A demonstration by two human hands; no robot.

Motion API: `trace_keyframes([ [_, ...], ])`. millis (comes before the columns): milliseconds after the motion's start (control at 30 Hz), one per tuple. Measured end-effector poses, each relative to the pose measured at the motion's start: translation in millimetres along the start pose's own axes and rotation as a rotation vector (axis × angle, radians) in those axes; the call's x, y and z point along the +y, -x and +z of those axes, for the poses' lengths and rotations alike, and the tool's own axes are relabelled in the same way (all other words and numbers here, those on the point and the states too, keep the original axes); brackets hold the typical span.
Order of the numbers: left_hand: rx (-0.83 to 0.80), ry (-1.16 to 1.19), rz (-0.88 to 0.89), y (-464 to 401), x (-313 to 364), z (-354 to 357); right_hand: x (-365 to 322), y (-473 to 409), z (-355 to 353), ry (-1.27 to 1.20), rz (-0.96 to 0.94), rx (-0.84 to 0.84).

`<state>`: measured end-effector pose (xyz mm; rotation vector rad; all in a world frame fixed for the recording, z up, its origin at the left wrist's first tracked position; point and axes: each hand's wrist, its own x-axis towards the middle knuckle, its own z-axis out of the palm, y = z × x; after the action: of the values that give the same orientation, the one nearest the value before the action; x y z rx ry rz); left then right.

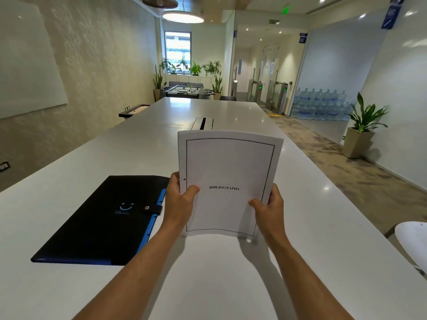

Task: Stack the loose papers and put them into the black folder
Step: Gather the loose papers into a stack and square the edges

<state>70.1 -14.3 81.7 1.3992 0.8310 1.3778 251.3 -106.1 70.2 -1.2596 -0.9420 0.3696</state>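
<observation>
I hold a stack of white papers upright above the white table, its bottom edge just off the surface. The front sheet has a black border and the word BIBLIOGRAPHY. My left hand grips the stack's left edge, thumb on the front. My right hand grips the lower right edge the same way. The black folder lies flat and closed on the table to the left of the papers, with a snap tab and blue edges along its right side.
A cable slot with a black lid sits in the table's middle beyond the papers. A white chair stands at the table's right edge. A potted plant is on the floor to the right.
</observation>
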Motion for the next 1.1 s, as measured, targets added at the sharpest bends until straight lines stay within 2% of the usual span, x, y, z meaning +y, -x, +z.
trace_keyframes([
  [167,0.056,0.05,-0.037,4,3,4,6,-2,0,-0.092,0.054,0.049],
  [300,0.028,0.035,-0.062,4,3,5,10,0,3,-0.031,0.077,-0.014],
  [467,0.039,-0.018,-0.045,5,0,5,11,3,4,-0.044,0.086,0.016],
  [733,0.039,-0.094,-0.061,9,-7,7,8,4,4,-0.021,0.103,-0.03],
  [900,0.088,-0.011,-0.061,11,-1,8,1,4,3,-0.003,0.069,-0.04],
  [1100,0.015,-0.01,-0.147,22,-11,6,18,19,2,0.003,0.149,0.0],
])
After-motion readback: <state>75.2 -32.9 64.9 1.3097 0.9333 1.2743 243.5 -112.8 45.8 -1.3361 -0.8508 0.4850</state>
